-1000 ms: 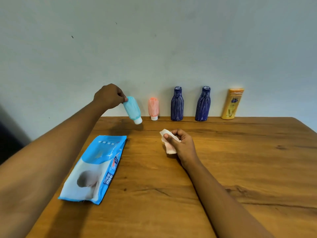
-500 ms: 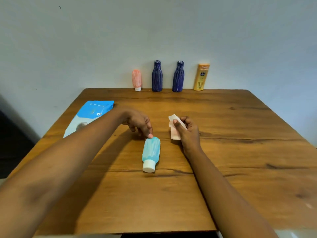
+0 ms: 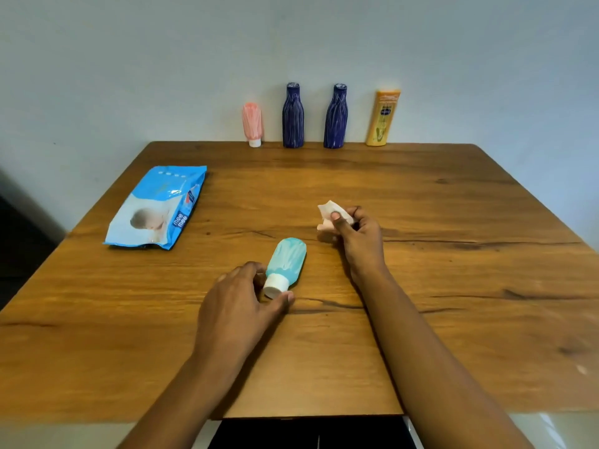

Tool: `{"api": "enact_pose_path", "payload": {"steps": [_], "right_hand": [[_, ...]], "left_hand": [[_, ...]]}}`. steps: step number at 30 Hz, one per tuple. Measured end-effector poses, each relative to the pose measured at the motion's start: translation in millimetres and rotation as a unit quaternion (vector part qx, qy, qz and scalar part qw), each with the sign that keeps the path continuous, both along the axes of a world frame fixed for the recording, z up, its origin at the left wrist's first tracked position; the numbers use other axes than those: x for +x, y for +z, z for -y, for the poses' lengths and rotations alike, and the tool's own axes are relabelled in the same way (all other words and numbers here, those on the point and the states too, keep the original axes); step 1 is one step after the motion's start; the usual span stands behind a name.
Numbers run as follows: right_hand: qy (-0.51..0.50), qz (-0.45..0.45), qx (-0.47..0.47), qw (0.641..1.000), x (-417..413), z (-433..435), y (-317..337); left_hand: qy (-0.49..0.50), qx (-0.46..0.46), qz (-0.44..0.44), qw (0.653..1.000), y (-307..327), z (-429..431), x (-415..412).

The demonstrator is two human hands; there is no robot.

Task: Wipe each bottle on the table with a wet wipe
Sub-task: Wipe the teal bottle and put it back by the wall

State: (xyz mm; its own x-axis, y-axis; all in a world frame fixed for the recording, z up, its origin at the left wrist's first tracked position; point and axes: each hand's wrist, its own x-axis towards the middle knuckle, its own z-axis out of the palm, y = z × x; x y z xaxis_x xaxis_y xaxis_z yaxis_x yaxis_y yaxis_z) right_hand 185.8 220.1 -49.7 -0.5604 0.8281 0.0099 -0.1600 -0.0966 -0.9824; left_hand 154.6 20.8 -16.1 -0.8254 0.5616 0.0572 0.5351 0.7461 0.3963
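A small teal bottle [image 3: 287,259] with a white cap lies on its side in the middle of the wooden table [image 3: 453,286], cap pointing toward me. My left hand [image 3: 238,306] pinches that cap between thumb and fingers. Just right of the bottle and a little farther back, my right hand [image 3: 359,241] holds a crumpled white wet wipe [image 3: 327,212] above the table. Against the wall at the back stand a pink bottle [image 3: 252,123], two dark blue bottles [image 3: 293,116] [image 3: 335,118] and a yellow bottle [image 3: 383,118].
A blue pack of wet wipes [image 3: 158,209] lies flat on the left part of the table. The table's near edge runs just below my forearms, with a dark gap beneath it.
My left hand brought the teal bottle from the back row to the middle of the table and laid it down. It then shifted from the bottle's base to its cap. The right hand kept the wipe.
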Motion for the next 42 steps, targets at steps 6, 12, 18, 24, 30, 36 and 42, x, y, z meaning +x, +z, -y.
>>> {"api": "enact_pose_path", "payload": {"steps": [6, 12, 18, 24, 30, 36, 42], "right_hand": [[-0.01, -0.02, -0.011, 1.0, 15, 5, 8], [-0.124, 0.144, 0.319, 0.928, 40, 9, 14], [-0.105, 0.251, 0.474, 0.837, 31, 44, 13], [-0.01, 0.26, 0.562, 0.785, 20, 76, 4], [0.044, 0.229, 0.6, 0.765, 27, 77, 0], [-0.024, 0.261, 0.56, 0.786, 23, 60, 1], [0.059, 0.238, 0.605, 0.757, 21, 85, 4]], "left_hand": [[-0.067, 0.122, 0.009, 0.99, -8, -5, -28], [-0.122, 0.178, 0.051, 0.975, -8, -11, -49], [-0.126, 0.209, 0.071, 0.967, -15, -10, -52], [-0.15, 0.22, 0.071, 0.961, -17, -11, -54], [-0.162, 0.235, 0.068, 0.956, -21, -10, -58], [-0.164, 0.227, 0.059, 0.958, -22, -11, -58], [-0.174, 0.21, 0.038, 0.961, -20, -10, -58]]}}
